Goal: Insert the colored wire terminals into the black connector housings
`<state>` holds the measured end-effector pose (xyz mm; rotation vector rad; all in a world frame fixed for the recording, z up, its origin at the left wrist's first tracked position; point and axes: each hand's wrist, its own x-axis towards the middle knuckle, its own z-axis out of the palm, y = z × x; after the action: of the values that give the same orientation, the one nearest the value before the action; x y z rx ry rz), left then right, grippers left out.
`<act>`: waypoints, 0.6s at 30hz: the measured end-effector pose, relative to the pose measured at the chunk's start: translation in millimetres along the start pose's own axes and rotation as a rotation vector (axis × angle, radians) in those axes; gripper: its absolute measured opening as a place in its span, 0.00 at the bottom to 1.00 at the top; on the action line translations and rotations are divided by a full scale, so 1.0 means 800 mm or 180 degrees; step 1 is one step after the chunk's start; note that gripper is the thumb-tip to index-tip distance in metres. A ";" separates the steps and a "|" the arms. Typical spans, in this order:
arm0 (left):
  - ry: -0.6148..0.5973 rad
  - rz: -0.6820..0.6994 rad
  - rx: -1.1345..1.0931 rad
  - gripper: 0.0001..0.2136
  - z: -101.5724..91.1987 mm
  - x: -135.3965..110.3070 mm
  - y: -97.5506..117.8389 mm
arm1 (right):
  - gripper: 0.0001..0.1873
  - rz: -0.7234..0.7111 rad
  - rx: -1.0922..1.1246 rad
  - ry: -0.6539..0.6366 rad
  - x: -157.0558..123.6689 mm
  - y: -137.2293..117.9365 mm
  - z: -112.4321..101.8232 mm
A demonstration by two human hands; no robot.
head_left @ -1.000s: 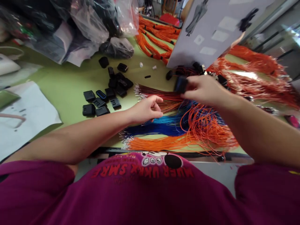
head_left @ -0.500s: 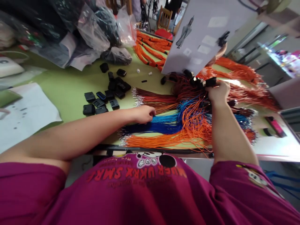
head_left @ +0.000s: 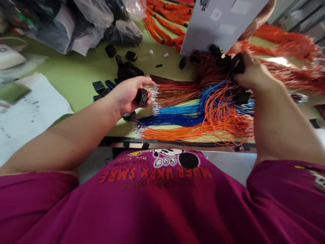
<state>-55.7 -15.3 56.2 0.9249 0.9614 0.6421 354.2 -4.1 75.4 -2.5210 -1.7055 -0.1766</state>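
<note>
My left hand is palm-up near the wire ends, its fingers curled round a black connector housing with slots in its face. Beside it, metal-tipped wires lie in bundles: brown wires, light blue wires, dark blue wires and orange wires. Farther right, my right hand closes on a black connector among several others at the bundles' far end. Part of that connector is hidden by my fingers.
A white board stands upright behind the wires, another person's hand at its edge. Loose black housings lie at the left, near plastic bags and a paper sheet. More orange bundles lie at the back right.
My left hand has come left and turned up, now showing a black connector housing in it. My right hand stays on the black connector. The view has shifted, and the white board sits higher in it.
</note>
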 end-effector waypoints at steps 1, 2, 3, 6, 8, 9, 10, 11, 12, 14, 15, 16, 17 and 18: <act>0.0046 -0.0148 -0.0193 0.10 -0.005 -0.007 0.001 | 0.30 -0.0247 0.0196 -0.0008 -0.001 -0.001 -0.006; 0.0103 -0.0253 -0.0336 0.12 -0.009 -0.013 0.001 | 0.28 -0.0491 0.0345 0.0205 -0.009 -0.006 -0.012; 0.0150 -0.0304 -0.0445 0.13 -0.013 -0.018 0.001 | 0.26 -0.0714 0.0474 0.0584 -0.022 -0.014 -0.017; 0.0215 -0.0256 -0.0626 0.18 -0.015 -0.027 -0.003 | 0.18 -0.2041 0.0883 0.0801 -0.099 -0.058 -0.023; 0.0115 -0.0142 -0.0605 0.23 -0.011 -0.027 -0.007 | 0.12 -0.3360 0.1176 -0.0223 -0.162 -0.092 -0.014; 0.0032 -0.0072 -0.0543 0.24 -0.009 -0.026 -0.009 | 0.11 -0.3864 0.1160 -0.0712 -0.190 -0.107 -0.007; -0.0072 -0.0011 -0.0458 0.25 -0.006 -0.025 -0.011 | 0.10 -0.4025 0.0936 -0.0973 -0.215 -0.119 0.003; -0.0171 0.0051 -0.0366 0.26 -0.003 -0.024 -0.014 | 0.09 -0.3981 0.0683 -0.1022 -0.234 -0.127 0.013; -0.0247 0.0111 -0.0286 0.26 -0.001 -0.024 -0.017 | 0.09 -0.3898 0.0513 -0.0975 -0.248 -0.132 0.023; -0.0306 0.0228 -0.0171 0.26 0.000 -0.023 -0.025 | 0.11 -0.3717 0.0593 -0.0833 -0.262 -0.132 0.041; -0.0287 0.0267 -0.0122 0.25 0.000 -0.023 -0.030 | 0.11 -0.3630 0.0812 -0.0754 -0.263 -0.130 0.047; -0.0249 0.0294 -0.0073 0.25 -0.001 -0.024 -0.034 | 0.11 -0.3541 0.1111 -0.0695 -0.263 -0.127 0.053; -0.0210 0.0312 -0.0023 0.24 -0.003 -0.024 -0.039 | 0.11 -0.3448 0.1435 -0.0660 -0.262 -0.124 0.056; -0.0208 0.0324 0.0031 0.23 -0.005 -0.024 -0.043 | 0.10 -0.3348 0.1730 -0.0636 -0.261 -0.122 0.057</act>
<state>-65.7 -45.4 32.5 1.0025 0.8641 0.6892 188.9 -152.8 0.6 -1.1336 -2.5284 0.4261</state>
